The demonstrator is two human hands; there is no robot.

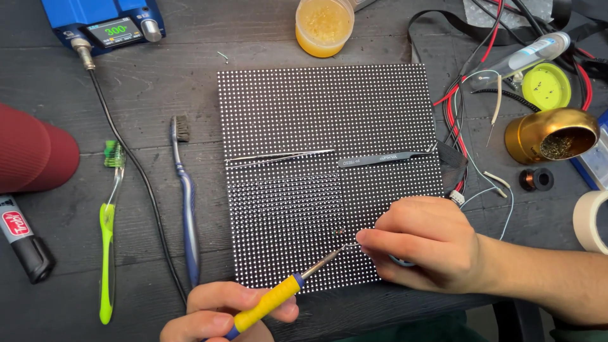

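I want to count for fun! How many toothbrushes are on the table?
2. A green toothbrush lies on the left of the table, and a blue toothbrush lies beside it, nearer the dotted LED panel. More could be hidden outside the view.

A dark, wood-grained table fills the view under even light.

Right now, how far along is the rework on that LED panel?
Done: soldering station is powered with its display lit, and tweezers lie set down on the LED panel.
In hand: left hand touches the yellow-handled iron to one spot; right hand feeds something thin there.
Left: can't tell how many spots remain.
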